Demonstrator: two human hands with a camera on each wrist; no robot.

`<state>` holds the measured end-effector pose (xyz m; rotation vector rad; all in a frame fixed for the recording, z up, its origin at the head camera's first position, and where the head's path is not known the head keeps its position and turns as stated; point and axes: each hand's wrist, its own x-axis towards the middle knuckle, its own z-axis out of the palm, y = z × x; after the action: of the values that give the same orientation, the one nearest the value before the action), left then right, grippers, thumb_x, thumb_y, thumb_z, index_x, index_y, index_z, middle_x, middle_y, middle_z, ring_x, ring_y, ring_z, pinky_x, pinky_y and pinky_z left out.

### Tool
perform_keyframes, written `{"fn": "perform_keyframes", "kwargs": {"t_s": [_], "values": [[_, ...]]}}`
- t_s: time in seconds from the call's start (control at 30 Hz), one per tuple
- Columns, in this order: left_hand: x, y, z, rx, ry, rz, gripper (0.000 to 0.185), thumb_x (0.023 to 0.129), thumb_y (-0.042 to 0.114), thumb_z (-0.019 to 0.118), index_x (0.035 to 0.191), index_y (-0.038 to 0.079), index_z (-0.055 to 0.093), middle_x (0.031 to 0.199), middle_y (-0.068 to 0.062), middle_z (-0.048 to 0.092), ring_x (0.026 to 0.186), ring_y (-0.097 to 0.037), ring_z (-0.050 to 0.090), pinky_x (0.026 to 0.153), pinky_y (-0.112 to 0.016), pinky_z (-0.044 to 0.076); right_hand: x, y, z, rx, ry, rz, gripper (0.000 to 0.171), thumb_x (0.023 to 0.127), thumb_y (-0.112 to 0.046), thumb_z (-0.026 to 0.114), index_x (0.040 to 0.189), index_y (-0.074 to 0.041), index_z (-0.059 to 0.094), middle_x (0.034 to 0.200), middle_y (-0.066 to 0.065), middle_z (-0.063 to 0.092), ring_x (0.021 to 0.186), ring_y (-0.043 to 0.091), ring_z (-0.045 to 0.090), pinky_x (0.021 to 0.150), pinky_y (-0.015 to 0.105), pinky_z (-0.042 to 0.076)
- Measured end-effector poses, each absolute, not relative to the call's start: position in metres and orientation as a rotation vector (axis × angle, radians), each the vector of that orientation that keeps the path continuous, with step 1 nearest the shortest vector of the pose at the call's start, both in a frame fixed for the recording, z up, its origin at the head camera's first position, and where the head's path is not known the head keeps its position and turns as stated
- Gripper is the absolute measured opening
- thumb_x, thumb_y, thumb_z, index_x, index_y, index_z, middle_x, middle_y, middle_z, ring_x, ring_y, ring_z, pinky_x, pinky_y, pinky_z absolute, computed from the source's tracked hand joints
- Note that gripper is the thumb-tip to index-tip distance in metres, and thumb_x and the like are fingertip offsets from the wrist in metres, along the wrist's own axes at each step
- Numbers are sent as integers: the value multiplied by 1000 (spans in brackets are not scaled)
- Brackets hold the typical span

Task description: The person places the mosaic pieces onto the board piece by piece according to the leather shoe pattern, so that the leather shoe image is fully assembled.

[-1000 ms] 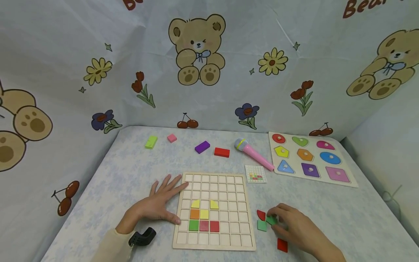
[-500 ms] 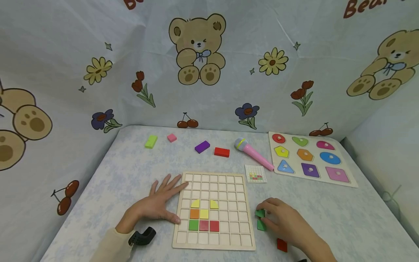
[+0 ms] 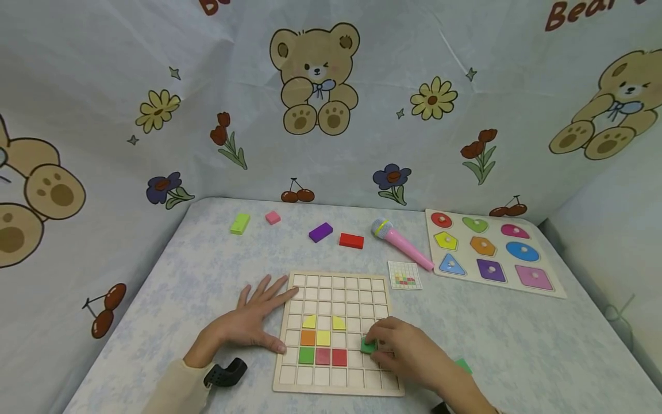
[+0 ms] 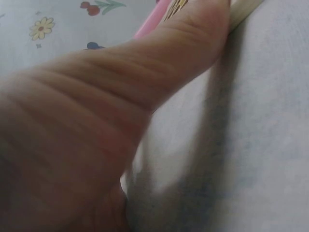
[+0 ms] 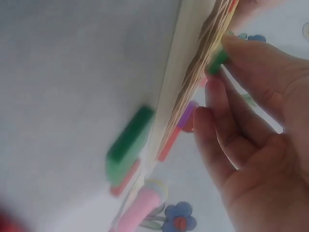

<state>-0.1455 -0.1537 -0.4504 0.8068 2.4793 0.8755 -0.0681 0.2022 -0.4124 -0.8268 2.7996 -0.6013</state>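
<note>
Right hand [image 3: 408,356] pinches a green tile [image 3: 368,346] over the wooden grid board [image 3: 338,388] near the table's front edge; left hand [image 3: 250,322], fingers spread flat, steadies the board's left edge.

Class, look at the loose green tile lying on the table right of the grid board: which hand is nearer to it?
Right. The right hand is over the board's right edge, just left of the loose green tile; the left hand rests beyond the grid board.
</note>
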Motion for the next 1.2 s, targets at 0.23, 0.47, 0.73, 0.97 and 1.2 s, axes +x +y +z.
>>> {"fn": "perform_keyframes", "kwargs": {"t_s": [0.23,0.47,0.73,0.97,1.2], "values": [[-146,-154,-451,796,2478,868,115,69,59,85,161,25,25,170,-10,2,153,-43,-13,111,-73,-12,-70,184,-409,-818,2692,-584,11,89,-23,77,100,-25,74,103,-15,65,89,0,55,77,24,54],[-145,-153,-453,801,2470,872,114,70,59,85,161,25,25,170,-10,1,153,-43,-14,111,-72,-13,-67,181,-413,-986,2707,-622,14,87,-14,78,96,-24,74,98,-18,68,89,-1,59,79,23,53],[-146,-153,-452,816,2476,875,114,70,59,85,161,25,25,170,-11,2,153,-43,-13,111,-72,-12,-65,178,-410,-1001,2716,-579,14,87,-13,78,97,-22,78,100,-16,71,93,1,64,82,25,55],[-146,-153,-452,814,2464,881,114,70,58,85,161,24,25,170,-11,1,153,-43,-14,111,-71,-13,-58,182,-411,-1073,2776,-528,10,88,-17,77,96,-22,82,103,-9,68,94,5,62,78,20,53],[-146,-153,-452,808,2471,877,114,70,58,85,161,25,25,170,-11,1,153,-43,-13,111,-72,-12,-55,188,-411,-1003,2746,-557,19,90,-21,75,108,-23,80,107,-14,64,97,4,56,81,22,52]]}}
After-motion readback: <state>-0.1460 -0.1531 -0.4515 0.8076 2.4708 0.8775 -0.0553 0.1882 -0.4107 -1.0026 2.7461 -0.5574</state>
